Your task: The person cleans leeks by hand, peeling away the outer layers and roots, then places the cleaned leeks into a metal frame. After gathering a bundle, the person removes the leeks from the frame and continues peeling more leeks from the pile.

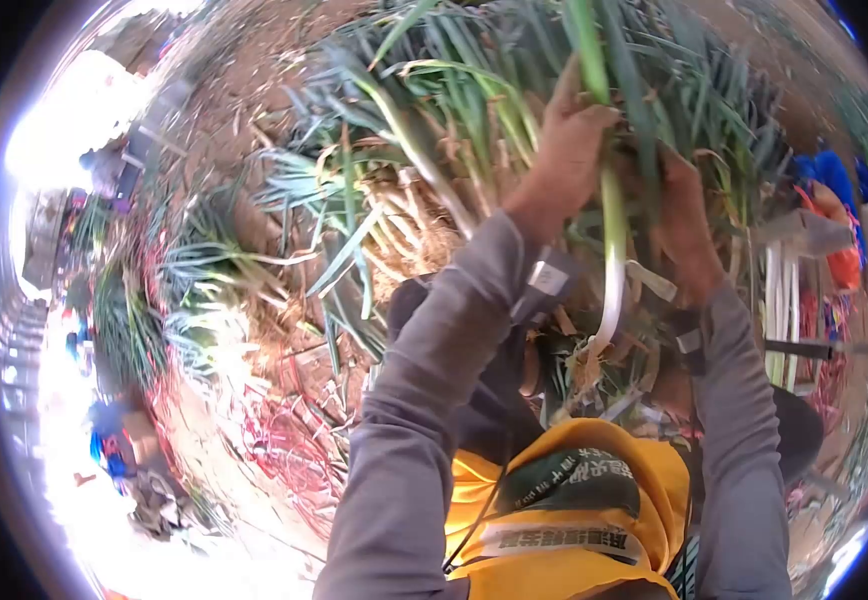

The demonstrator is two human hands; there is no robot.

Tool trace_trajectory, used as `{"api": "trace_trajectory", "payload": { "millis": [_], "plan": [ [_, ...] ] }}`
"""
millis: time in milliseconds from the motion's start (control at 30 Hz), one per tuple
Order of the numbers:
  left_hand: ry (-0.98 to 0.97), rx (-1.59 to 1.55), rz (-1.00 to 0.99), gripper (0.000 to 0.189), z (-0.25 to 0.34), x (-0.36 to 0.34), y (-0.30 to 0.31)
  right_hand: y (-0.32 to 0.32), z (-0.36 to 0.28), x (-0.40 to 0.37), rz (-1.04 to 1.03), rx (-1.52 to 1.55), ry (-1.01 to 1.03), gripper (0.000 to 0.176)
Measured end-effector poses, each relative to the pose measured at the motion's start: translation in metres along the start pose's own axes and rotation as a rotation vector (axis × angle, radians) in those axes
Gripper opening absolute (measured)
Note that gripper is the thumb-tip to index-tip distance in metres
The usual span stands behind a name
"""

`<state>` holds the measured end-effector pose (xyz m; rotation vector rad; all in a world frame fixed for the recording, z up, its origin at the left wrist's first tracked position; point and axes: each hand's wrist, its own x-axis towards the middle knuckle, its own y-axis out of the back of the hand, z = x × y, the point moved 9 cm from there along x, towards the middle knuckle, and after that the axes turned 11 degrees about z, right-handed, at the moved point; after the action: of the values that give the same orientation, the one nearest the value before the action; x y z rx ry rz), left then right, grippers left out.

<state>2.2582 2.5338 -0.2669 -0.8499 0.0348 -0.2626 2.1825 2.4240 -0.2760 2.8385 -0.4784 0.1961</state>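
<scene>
Leek [614, 235] running far-to-near between hands | left hand [566, 160] sitting closer, fingers clamping it | right hand [689, 225] hovering, fingers: can't tell

Single head-worn view, very wide and round-edged; looks forward and steeply down. Wearer's yellow apron [574, 500] near, both forearms close, leek pile [434, 110] far.

Glossy white leek stalk [614, 262], matt grey cloth sleeves [406, 410], yellow cloth apron [666, 468]

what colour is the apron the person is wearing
Mostly yellow-orange, with a dark green patch on the apron; the head view shows it.
</scene>
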Motion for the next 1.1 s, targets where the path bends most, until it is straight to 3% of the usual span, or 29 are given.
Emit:
{"api": "trace_trajectory", "payload": {
  "millis": [100, 167, 233, 267, 300, 333, 367, 400, 467, 533, 600, 700, 733, 767, 833, 900, 967, 1000, 1100],
  "plan": [
    [0.009, -0.077, -0.058, 0.079, -0.004, 0.005, 0.010, -0.007, 0.025, 0.007, -0.009, 0.174, -0.046, 0.030],
    [0.025, 0.034, 0.006, 0.076, -0.002, 0.003, 0.012, 0.003, 0.015, 0.003, -0.057, 0.022, 0.049, 0.030],
    [0.032, 0.155, -0.066, 0.077, 0.000, 0.005, 0.012, -0.002, 0.005, -0.009, -0.185, 0.334, -0.027, 0.028],
    [0.014, 0.206, -0.062, 0.072, 0.005, 0.003, 0.012, -0.001, 0.008, -0.014, -0.173, 0.395, 0.099, 0.024],
    [-0.014, 0.195, -0.019, 0.060, 0.014, 0.005, 0.008, -0.004, -0.010, -0.028, -0.201, 0.112, 0.143, 0.022],
    [0.001, 0.194, -0.112, 0.055, 0.022, 0.007, 0.002, -0.007, -0.025, -0.043, -0.231, -0.172, 0.173, 0.021],
    [0.070, 0.203, -0.017, 0.048, 0.026, 0.004, 0.009, -0.009, -0.026, -0.057, -0.285, -0.073, 0.214, 0.019],
    [0.079, 0.100, -0.103, 0.044, 0.033, 0.008, 0.005, -0.004, -0.026, -0.067, -0.297, -0.067, 0.168, 0.018],
    [0.010, 0.072, -0.093, 0.042, 0.044, 0.011, 0.012, 0.004, -0.020, -0.077, -0.310, -0.050, 0.124, 0.017],
    [0.031, 0.079, -0.127, 0.041, 0.051, 0.011, 0.015, 0.010, 0.015, -0.090, -0.400, -0.068, 0.015, 0.018],
    [-0.082, 0.074, 0.009, 0.040, 0.067, 0.017, 0.028, 0.002, 0.052, -0.126, -0.540, -0.225, -0.044, 0.021],
    [-0.045, 0.047, -0.023, 0.042, 0.075, 0.016, 0.034, -0.013, 0.193, -0.224, -0.891, -0.632, -0.111, 0.024],
    [-0.026, 0.057, -0.023, 0.034, 0.076, 0.022, 0.041, -0.007, 0.235, -0.260, -1.019, -0.705, -0.129, 0.025],
    [-0.034, 0.062, -0.032, 0.034, 0.072, 0.019, 0.036, -0.003, 0.245, -0.275, -1.030, -0.520, -0.243, 0.022],
    [-0.083, -0.022, 0.111, 0.031, 0.064, 0.007, 0.039, 0.013, 0.261, -0.252, -0.967, -0.732, -0.178, 0.021],
    [-0.081, 0.040, 0.064, 0.022, 0.068, 0.006, 0.031, 0.024, 0.225, -0.191, -0.900, -0.994, -0.225, 0.023],
    [-0.077, -0.025, -0.103, 0.026, 0.073, 0.008, 0.014, 0.041, 0.134, -0.111, -0.332, -0.451, 0.107, 0.025],
    [-0.064, -0.036, -0.075, 0.029, 0.071, 0.009, 0.016, 0.047, 0.087, -0.087, -0.134, -0.225, 0.131, 0.028],
    [-0.028, -0.088, -0.032, 0.030, 0.061, 0.011, 0.007, 0.026, 0.012, -0.028, -0.063, -0.003, 0.088, 0.032]
  ]
}}
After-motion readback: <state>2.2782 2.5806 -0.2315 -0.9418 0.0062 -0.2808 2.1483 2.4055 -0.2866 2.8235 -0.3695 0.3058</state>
